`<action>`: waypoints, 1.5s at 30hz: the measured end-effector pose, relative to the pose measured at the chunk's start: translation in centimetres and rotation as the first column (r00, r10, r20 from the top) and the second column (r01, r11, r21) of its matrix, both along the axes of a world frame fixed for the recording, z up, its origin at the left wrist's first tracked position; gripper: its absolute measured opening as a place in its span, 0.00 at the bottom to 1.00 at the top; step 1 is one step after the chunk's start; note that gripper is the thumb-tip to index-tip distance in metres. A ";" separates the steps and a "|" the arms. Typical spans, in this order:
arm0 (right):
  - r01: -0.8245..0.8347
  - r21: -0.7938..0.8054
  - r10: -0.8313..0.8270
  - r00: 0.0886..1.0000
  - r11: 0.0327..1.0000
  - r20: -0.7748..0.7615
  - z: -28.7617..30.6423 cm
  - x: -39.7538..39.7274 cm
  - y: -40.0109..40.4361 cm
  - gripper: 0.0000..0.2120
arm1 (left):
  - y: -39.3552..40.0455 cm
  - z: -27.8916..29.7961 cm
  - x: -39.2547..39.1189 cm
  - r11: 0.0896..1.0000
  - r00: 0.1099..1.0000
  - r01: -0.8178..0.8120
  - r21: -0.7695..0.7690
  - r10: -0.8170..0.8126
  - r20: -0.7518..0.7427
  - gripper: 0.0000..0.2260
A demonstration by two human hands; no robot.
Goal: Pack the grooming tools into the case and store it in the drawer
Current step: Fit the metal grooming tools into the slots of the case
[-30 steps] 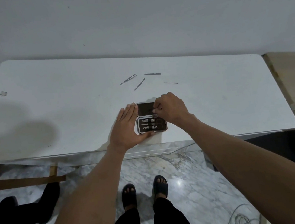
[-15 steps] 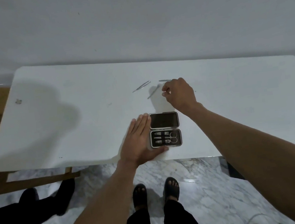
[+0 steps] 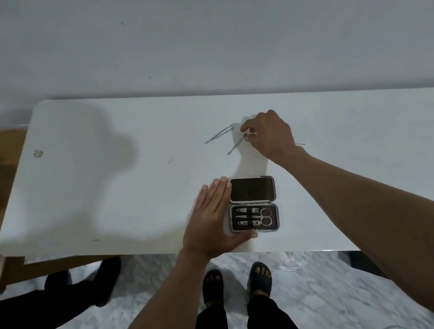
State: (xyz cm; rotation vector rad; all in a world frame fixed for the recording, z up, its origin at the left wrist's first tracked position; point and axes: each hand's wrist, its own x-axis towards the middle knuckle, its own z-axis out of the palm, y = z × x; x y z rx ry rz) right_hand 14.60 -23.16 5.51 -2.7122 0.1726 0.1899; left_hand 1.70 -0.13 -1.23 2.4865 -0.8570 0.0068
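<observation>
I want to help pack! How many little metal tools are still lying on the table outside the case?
3 show: tweezers left of the right hand, a thin pick at its fingertips, and a thin tip poking out behind it. The hand may hide another.

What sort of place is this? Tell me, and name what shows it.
Probably a room in a home, though that is a guess. A plain white table stands against a bare pale wall over a marble-patterned floor, and the person wears open sandals indoors.

The dark case lies open at centre frame, scissors and clippers strapped inside. Above it lie tweezers and a thin metal tool, possibly a pick.
</observation>
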 end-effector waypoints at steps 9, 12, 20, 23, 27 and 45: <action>0.019 -0.097 -0.015 0.999 0.995 0.042 0.1 0.0 -0.9 0.10 | -0.2 0.1 0.1 1.000 1.000 -0.008 0.003 0.008 0.023 0.52; 0.124 -0.190 -0.111 0.991 0.974 0.074 0.0 -0.3 -1.8 0.11 | -0.2 0.1 0.1 1.000 1.000 -0.010 0.005 0.010 0.027 0.52; 0.180 -0.181 -0.167 0.982 0.967 0.086 -0.4 -0.8 -1.5 0.10 | -0.2 0.0 0.1 1.000 1.000 -0.007 0.025 0.007 0.031 0.53; 0.180 -0.172 -0.169 0.983 0.968 0.076 -0.3 -0.8 -2.0 0.07 | -0.1 0.1 0.1 1.000 1.000 -0.009 0.025 0.008 0.029 0.53; 0.166 -0.188 -0.155 0.985 0.968 0.070 -0.4 -0.7 -2.0 0.06 | -0.2 0.1 0.1 1.000 1.000 -0.008 0.023 0.007 0.024 0.53; 0.145 0.074 -0.145 0.989 0.987 -0.006 1.6 -4.0 -1.7 0.02 | -0.2 0.4 0.2 0.996 1.000 0.006 0.094 -0.004 -0.024 0.54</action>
